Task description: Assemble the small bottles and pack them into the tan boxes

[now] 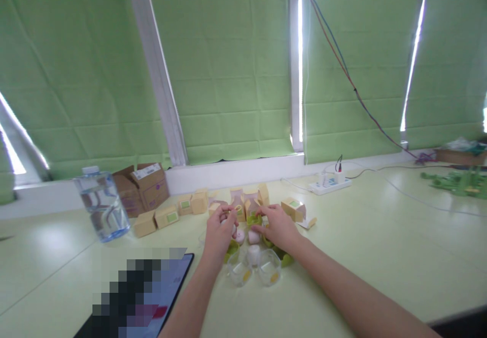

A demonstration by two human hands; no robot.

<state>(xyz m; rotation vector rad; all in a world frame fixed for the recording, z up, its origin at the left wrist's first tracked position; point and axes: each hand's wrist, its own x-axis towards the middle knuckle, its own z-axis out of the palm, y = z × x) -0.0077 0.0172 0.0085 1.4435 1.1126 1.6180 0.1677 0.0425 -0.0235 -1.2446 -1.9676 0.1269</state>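
My left hand [220, 230] is closed, its curled fingers round something pale that they mostly hide. To its right, my right hand [279, 227] has its thumb and fingertips around a small green plastic piece [253, 220]. Between and just below the hands stand small white round pieces, one [254, 236] by my right thumb and another [253, 255] nearer me. Two clear plastic cups [240, 269] with yellow marks sit in front. More green pieces [232, 250] lie partly hidden under both hands.
Small tan boxes [166, 216] line the back, several opened, with another box [293, 209] at the right. A large water bottle [102, 206] and a brown carton [142, 188] stand left. A tablet [177, 282] lies near my left forearm. A power strip [330, 186] is behind.
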